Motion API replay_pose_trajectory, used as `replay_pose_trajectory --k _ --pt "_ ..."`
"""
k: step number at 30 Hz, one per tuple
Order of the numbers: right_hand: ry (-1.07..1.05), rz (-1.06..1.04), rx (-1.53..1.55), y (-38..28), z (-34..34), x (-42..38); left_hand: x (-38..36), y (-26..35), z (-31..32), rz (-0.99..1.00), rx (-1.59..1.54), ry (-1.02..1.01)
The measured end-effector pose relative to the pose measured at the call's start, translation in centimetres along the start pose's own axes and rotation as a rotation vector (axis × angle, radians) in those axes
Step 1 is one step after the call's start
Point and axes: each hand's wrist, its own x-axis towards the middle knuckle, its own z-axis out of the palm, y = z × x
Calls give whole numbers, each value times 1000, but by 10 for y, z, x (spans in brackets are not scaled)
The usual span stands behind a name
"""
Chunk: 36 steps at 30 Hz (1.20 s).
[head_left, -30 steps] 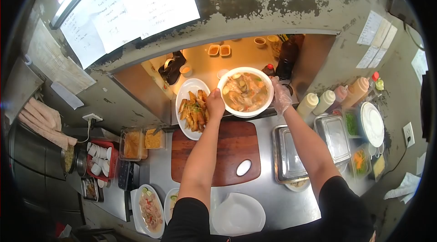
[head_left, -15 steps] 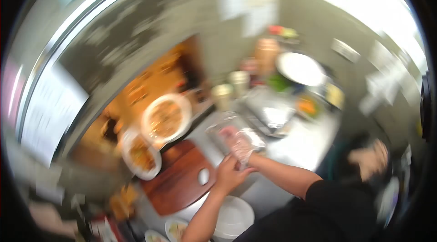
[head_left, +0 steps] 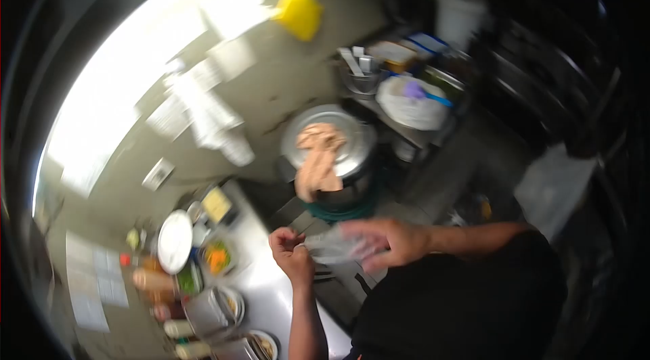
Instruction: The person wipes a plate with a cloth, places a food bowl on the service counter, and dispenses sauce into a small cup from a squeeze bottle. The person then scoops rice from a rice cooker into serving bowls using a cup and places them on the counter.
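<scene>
A thin, clear plastic glove or bag (head_left: 330, 245) stretches between my two hands, blurred by motion. Its left end is pinched in my left hand (head_left: 292, 252), whose fingers are curled. My right hand (head_left: 387, 243) is at the other end, with the plastic against its fingers; whether some fingers are inside it cannot be made out. Both hands are in the air beside the edge of the steel counter (head_left: 261, 258). Beyond them, a peach-coloured cloth (head_left: 318, 160) hangs over the lid (head_left: 347, 137) of a large pot.
On the counter at the left are a white plate (head_left: 175, 241), a bowl of orange and green food (head_left: 218, 258), metal containers (head_left: 208, 312) and bottles (head_left: 154, 280). A side table at the upper right holds a white bag (head_left: 412, 106) and a utensil pot (head_left: 361, 82).
The view has swung right, from the serving hatch and cutting board to the pot and side table. My hands have come away from above the counter and moved apart, with clear plastic between them.
</scene>
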Motion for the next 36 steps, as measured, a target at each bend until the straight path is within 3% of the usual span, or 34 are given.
replay_pose_trajectory --k 1,2,3,5,7,8,10,12,14,16,17,18,19,20,21,22,24,25,26,27,28,29,31,32,33,36 --pt "318 100 -179 -14 -18 -13 3 15 36 51 -57 -121" --pt "498 74 -282 -3 -41 -27 2 22 60 -120 -90 -425" --pt "668 47 -391 17 -70 -37 -3 0 82 -66 176 -640" --pt "843 -176 -924 91 -146 -69 -13 -21 150 -4 104 -703" --pt "906 -230 -1181 169 -212 -115 -20 -62 213 -454 -175 -678" --pt "890 -184 -1185 203 -242 -144 -22 -75 246 -588 -126 -760" --pt "868 11 -688 211 -256 -157 -35 -106 307 -767 39 -913" --pt "758 279 256 145 -254 -152 -57 -140 358 -776 112 -1095" --pt "922 311 67 189 -265 -165 -63 -148 399 -684 -13 -1216" --pt "1168 654 11 248 -298 -216 -50 -141 423 -443 105 -1252" --pt "1321 670 72 340 -312 -271 -28 -129 425 -391 158 -1294" --pt "1109 697 -742 391 -317 -327 -7 -117 428 -337 211 -1335" --pt "1019 859 -592 347 -336 -323 24 -106 427 -350 239 -1420" --pt "1005 938 -573 313 -371 -313 42 -113 419 -216 85 -1191" --pt "987 1017 -555 278 -406 -302 75 -111 412 -193 243 -1053" --pt "1068 1018 -636 277 -443 -286 124 -88 411 20 348 -934" --pt "1260 1025 -779 261 -508 -251 213 -78 400 157 288 -611" --pt "1459 565 -753 193 -529 -183 262 -94 392 202 274 -321" --pt "1418 282 -732 119 -535 -113 310 -108 385 32 86 -60" --pt "1177 168 -573 53 -540 -51 353 -105 382 156 405 190" --pt "1033 -135 -469 -5 -528 12 383 -91 390 138 288 293" --pt "889 -312 -388 -15 -539 69 405 -79 396 121 163 386" --pt "544 -471 -102 -57 -540 187 441 -77 393 148 -103 166" --pt "507 -558 -89 -62 -545 246 455 -75 396 158 -233 52" --pt "588 -606 -321 -80 -542 287 461 -69 399 159 -302 10" --pt "727 -591 -261 -92 -542 367 463 -61 394 162 -476 -108"
